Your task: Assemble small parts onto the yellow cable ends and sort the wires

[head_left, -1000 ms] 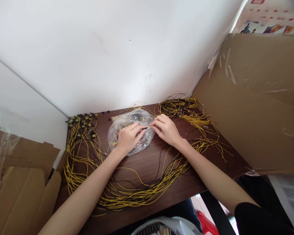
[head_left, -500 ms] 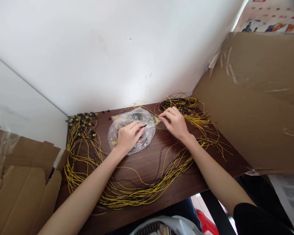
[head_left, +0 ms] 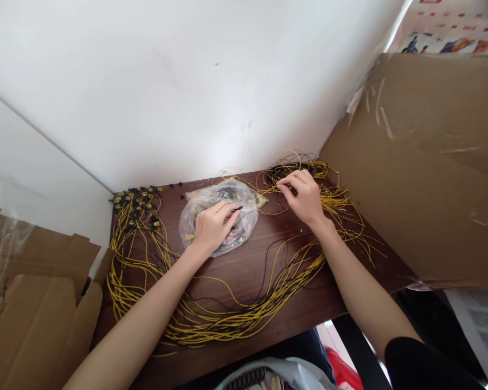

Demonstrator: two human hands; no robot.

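- Pinches small black piece (head_left: 239,208) in left hand (head_left: 214,226).
- Holds yellow wire (head_left: 270,189) in right hand (head_left: 303,196), narrow pinch.
- Likely light, limp; best gripped beside stiffer black piece.

Seemingly a small workshop (cardboard (head_left: 423,184) at one side): bundled wires (head_left: 228,329) lie across a brown table (head_left: 246,268).

The left hand (head_left: 213,227) covers part of the clear plastic bag (head_left: 189,218), whose contents blur behind the film, and pinches a black piece (head_left: 239,208) too small to identify, while the right forearm (head_left: 360,292) hides a stretch of the yellow-and-black wires (head_left: 244,323) and the view's edges crop a poster (head_left: 463,27) and a red object (head_left: 345,371).
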